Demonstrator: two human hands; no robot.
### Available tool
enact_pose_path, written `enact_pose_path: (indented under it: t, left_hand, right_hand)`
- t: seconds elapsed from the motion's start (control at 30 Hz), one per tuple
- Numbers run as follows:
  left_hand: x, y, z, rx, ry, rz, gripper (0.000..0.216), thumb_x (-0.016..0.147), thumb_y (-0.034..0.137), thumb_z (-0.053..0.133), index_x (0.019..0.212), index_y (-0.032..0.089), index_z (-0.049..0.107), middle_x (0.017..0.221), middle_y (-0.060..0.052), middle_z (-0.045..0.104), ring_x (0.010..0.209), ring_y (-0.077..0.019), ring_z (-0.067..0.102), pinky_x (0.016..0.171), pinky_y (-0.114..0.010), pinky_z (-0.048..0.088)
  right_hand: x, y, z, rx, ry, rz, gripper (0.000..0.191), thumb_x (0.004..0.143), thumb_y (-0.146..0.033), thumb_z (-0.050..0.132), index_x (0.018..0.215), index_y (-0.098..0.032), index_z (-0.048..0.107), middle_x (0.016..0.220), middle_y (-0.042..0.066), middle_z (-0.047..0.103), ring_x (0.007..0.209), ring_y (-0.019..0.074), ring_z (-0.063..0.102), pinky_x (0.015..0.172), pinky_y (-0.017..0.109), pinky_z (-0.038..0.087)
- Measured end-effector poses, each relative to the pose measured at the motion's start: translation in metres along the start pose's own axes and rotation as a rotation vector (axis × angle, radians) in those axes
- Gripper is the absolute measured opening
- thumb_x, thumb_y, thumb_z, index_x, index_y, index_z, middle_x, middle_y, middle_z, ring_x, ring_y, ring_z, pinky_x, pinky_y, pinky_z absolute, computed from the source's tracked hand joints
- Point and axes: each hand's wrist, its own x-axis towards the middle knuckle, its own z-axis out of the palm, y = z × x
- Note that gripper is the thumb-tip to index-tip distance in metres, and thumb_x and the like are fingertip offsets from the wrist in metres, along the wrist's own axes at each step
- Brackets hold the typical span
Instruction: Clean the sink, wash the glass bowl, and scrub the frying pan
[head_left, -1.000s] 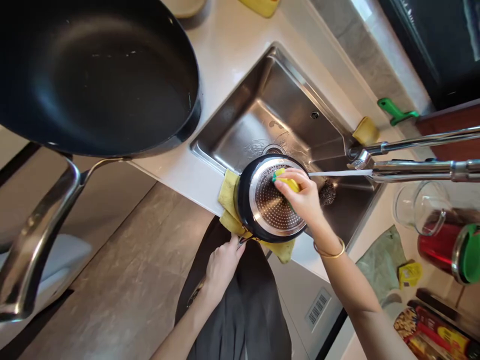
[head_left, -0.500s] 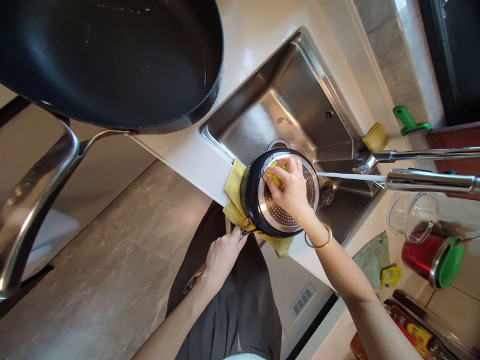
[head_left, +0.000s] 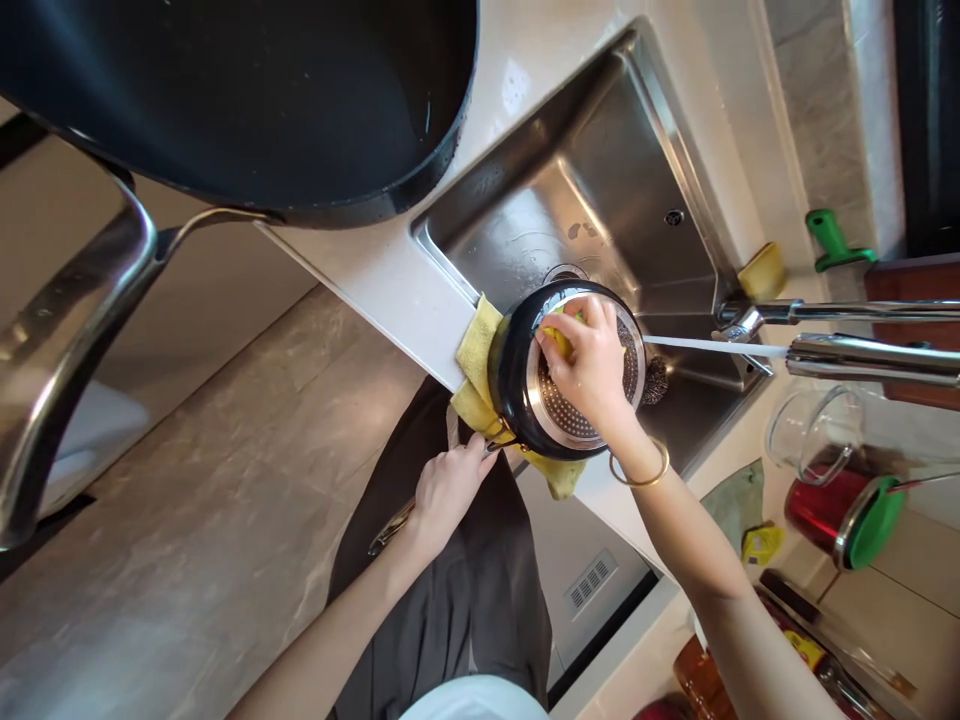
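Observation:
A small black pan (head_left: 514, 380) lies upside down on the sink's near edge, its dotted steel base facing up. My right hand (head_left: 592, 372) is closed on a yellow sponge (head_left: 558, 338) and presses it on the base. My left hand (head_left: 444, 490) grips the pan's handle (head_left: 390, 528) just below the counter edge. A yellow cloth (head_left: 474, 358) lies under the pan on the counter edge. A thin stream of water (head_left: 705, 346) runs from the tap (head_left: 862, 358) toward the pan.
A big black frying pan (head_left: 247, 90) with a long steel handle fills the upper left. The steel sink (head_left: 600, 190) holds a steel scourer (head_left: 654, 382). At right stand a glass jug (head_left: 810, 432), a red container with a green lid (head_left: 847, 510), packets and a green tool (head_left: 832, 240).
My right hand has slid the sponge from the base's right side to its upper left part. The camera has shifted, so everything sits a little higher and to the right.

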Motion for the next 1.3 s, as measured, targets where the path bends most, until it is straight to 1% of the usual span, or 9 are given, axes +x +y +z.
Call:
enact_pose_path:
  t: [0.13,0.33,0.47,0.63,0.77,0.9,1.1,1.2,1.3]
  left_hand:
    - [0.001,-0.002,0.003,0.004,0.026,0.024,0.038,0.095,0.044,0.032,0.105,0.016,0.057,0.076,-0.011,0.069,0.073,-0.0253,0.07,0.06,-0.027,0.048]
    - [0.002,-0.003,0.004,-0.019,0.002,0.019,0.036,0.095,0.043,0.034,0.109,0.017,0.056,0.078,-0.011,0.069,0.074,-0.0242,0.07,0.063,-0.027,0.049]
    - [0.001,-0.002,0.003,-0.017,0.029,0.031,0.038,0.095,0.045,0.033,0.11,0.018,0.055,0.078,-0.011,0.07,0.073,-0.0244,0.07,0.062,-0.027,0.048]
    - [0.003,-0.005,0.005,0.0,0.025,0.041,0.037,0.095,0.044,0.033,0.107,0.017,0.056,0.076,-0.011,0.07,0.073,-0.0258,0.07,0.06,-0.028,0.048]
    - [0.006,-0.008,0.008,-0.001,0.035,0.057,0.038,0.095,0.044,0.033,0.108,0.017,0.056,0.079,-0.012,0.07,0.075,-0.025,0.07,0.062,-0.027,0.048]
    - [0.009,-0.01,0.01,0.013,0.02,0.059,0.035,0.095,0.041,0.034,0.107,0.017,0.057,0.078,-0.012,0.071,0.074,-0.0254,0.07,0.061,-0.027,0.048]
    - [0.009,-0.009,0.012,0.022,0.051,0.069,0.039,0.096,0.043,0.031,0.11,0.017,0.056,0.079,-0.012,0.071,0.075,-0.0253,0.07,0.062,-0.027,0.048]
    - [0.009,-0.008,0.012,0.036,0.036,0.061,0.039,0.096,0.043,0.032,0.109,0.017,0.057,0.077,-0.012,0.07,0.075,-0.0264,0.07,0.061,-0.028,0.048]
    - [0.01,-0.008,0.012,0.036,0.018,0.052,0.039,0.096,0.043,0.031,0.11,0.017,0.057,0.079,-0.014,0.071,0.076,-0.0273,0.07,0.063,-0.03,0.049]
  right_hand:
    - [0.001,-0.003,-0.002,-0.047,0.003,-0.004,0.018,0.09,-0.028,0.047,0.086,-0.022,0.063,0.099,0.01,0.053,0.101,0.029,0.045,0.083,0.049,0.045]
    - [0.001,0.001,-0.002,-0.049,-0.022,-0.065,0.018,0.09,-0.03,0.047,0.088,-0.024,0.064,0.098,0.008,0.054,0.097,0.0266,0.048,0.082,0.046,0.046]
    - [-0.005,-0.001,0.001,-0.066,0.072,-0.005,0.018,0.09,-0.029,0.047,0.085,-0.022,0.064,0.096,0.008,0.054,0.096,0.0261,0.047,0.082,0.045,0.046]
    - [-0.016,-0.008,0.005,-0.012,0.031,0.014,0.017,0.089,-0.027,0.049,0.091,-0.023,0.065,0.096,0.007,0.055,0.095,0.0243,0.046,0.084,0.042,0.045]
    - [-0.012,-0.006,0.006,-0.013,0.107,0.083,0.017,0.089,-0.028,0.05,0.088,-0.023,0.066,0.097,0.008,0.055,0.096,0.0254,0.046,0.087,0.045,0.042]
    - [-0.02,-0.011,0.008,0.036,0.085,0.076,0.016,0.089,-0.027,0.05,0.091,-0.024,0.066,0.096,0.007,0.056,0.096,0.0242,0.046,0.085,0.042,0.043]
    - [-0.005,-0.005,0.012,0.009,0.182,0.16,0.018,0.089,-0.028,0.05,0.088,-0.022,0.067,0.096,0.007,0.056,0.094,0.0239,0.046,0.088,0.043,0.041]
    - [-0.022,-0.017,0.012,0.028,0.136,0.132,0.016,0.089,-0.025,0.05,0.089,-0.023,0.066,0.097,0.007,0.057,0.095,0.0233,0.046,0.086,0.041,0.042]
    - [-0.066,-0.033,0.009,0.057,0.058,0.098,0.015,0.088,-0.023,0.051,0.092,-0.025,0.066,0.098,0.006,0.058,0.095,0.0223,0.047,0.084,0.039,0.043]
